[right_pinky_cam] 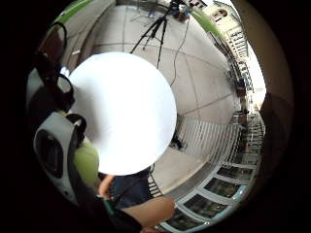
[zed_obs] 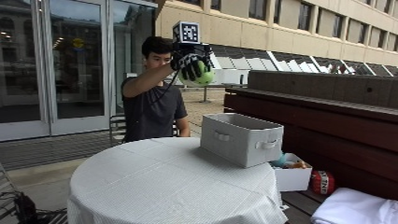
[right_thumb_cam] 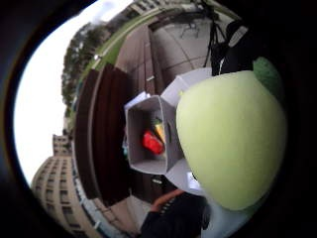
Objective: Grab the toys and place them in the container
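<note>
A person behind the round table holds the gloved right hand (zed_obs: 191, 64) raised high above it, fingers curled round a light green ball-like toy (zed_obs: 204, 76). The toy (right_thumb_cam: 230, 139) fills much of the thumb side palm view. The grey fabric container (zed_obs: 241, 137) stands on the table's right side, below and to the right of the hand. Looking down into the container (right_thumb_cam: 143, 141), I see a red toy (right_thumb_cam: 152, 143) and a yellow one (right_thumb_cam: 160, 130) inside it. The little finger side palm view shows the white table top (right_pinky_cam: 126, 111) far beneath the palm.
The round table with its white cloth (zed_obs: 155, 177) has bare room left of the container. A small white box (zed_obs: 292, 175) with toys sits beside the table on a dark wooden bench (zed_obs: 323, 126). A red item (zed_obs: 321, 182) and a white bundle (zed_obs: 354, 207) lie nearby.
</note>
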Available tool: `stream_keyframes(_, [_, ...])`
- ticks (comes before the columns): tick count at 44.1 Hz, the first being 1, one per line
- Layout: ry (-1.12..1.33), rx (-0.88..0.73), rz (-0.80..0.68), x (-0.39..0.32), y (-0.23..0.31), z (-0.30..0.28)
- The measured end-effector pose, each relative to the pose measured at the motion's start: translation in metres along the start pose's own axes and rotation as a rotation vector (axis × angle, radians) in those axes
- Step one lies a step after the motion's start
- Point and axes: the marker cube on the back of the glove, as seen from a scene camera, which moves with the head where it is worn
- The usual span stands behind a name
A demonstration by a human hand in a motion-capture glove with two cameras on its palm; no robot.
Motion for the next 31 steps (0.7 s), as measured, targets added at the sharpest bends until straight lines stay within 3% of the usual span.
stream_keyframes(2, [0.004, 0.076, -0.138, -0.013, 0.001, -0.001])
stream_keyframes(6, [0.014, 0.108, -0.219, -0.047, 0.01, -0.007])
stream_keyframes(18, [-0.021, 0.116, -0.38, -0.152, 0.053, -0.004])
stream_keyframes(31, [-0.031, 0.089, -0.459, -0.203, 0.073, 0.021])
